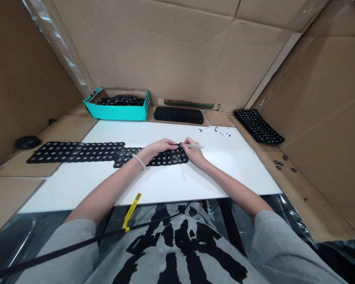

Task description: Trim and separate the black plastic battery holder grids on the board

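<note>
A black rubber-looking sheet [165,159] with rows of round spots lies on the white board [171,183]. My left hand [162,145], palm down over this sheet, has its fingertips pinched at the sheet's top edge near the right end. A slim white pen-shaped tool [194,146] is gripped in my right hand [193,153], its tip at the sheet's upper right corner beside my left fingertips. The exact tip is too small to make out. Another black spotted sheet [77,152] stretches left, overlapping or meeting the first one's left end.
A turquoise box [118,113] of black pieces stands at the back left. Stacked black sheets [179,115] lie behind the board, and more sheets [258,127] at the right. Small black rings [279,167] and scraps [221,133] are scattered right. Cardboard walls [171,51] enclose the table.
</note>
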A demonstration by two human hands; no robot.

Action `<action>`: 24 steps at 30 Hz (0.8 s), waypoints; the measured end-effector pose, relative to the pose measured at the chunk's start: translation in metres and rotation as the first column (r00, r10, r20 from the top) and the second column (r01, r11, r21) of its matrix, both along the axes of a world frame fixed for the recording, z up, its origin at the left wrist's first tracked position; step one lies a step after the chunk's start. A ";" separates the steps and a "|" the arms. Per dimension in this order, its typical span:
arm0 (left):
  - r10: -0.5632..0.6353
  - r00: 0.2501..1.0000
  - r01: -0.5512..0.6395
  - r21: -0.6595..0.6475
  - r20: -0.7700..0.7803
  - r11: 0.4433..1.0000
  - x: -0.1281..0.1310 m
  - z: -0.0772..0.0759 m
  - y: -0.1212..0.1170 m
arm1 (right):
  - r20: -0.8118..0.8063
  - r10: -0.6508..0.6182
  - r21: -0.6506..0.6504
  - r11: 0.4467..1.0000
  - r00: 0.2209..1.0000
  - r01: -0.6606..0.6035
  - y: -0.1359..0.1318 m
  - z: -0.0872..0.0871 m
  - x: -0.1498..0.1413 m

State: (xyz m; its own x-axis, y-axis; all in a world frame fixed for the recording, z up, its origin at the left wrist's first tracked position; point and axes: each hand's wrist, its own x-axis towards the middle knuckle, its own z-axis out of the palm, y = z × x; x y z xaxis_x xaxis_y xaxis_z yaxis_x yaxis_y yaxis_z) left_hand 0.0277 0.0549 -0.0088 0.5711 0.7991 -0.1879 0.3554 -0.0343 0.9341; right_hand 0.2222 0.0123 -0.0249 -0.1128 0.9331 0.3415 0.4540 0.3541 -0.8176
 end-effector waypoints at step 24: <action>0.129 0.907 0.063 0.434 -0.400 0.899 0.007 -0.004 -0.002 | -0.125 0.065 -0.249 0.964 0.990 -0.095 0.007 -0.002 0.012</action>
